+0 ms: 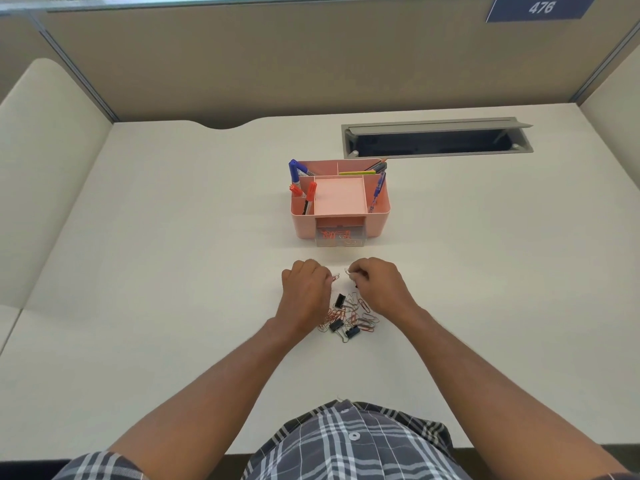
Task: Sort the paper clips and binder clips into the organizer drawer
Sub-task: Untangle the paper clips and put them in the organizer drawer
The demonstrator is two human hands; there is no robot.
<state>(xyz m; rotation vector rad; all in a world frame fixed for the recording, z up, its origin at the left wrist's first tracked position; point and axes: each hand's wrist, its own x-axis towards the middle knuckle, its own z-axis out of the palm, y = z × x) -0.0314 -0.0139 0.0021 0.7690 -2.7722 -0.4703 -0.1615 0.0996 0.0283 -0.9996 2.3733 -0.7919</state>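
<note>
Left hand (304, 292) fingers (323, 276) pinch pink paper clip (335, 277); right hand (375, 284) fingers (353, 273) pinch silver clip (347, 271). Mixed pile (349, 317) on table (173, 271) between wrists. Drawer (340, 236) open beyond, clips inside. Risk: linked clips drag neighbours; small clip slips from grasp.

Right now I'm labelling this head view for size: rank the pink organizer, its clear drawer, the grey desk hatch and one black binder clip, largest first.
1. grey desk hatch
2. pink organizer
3. clear drawer
4. black binder clip, though it lies nearer the camera.
</note>
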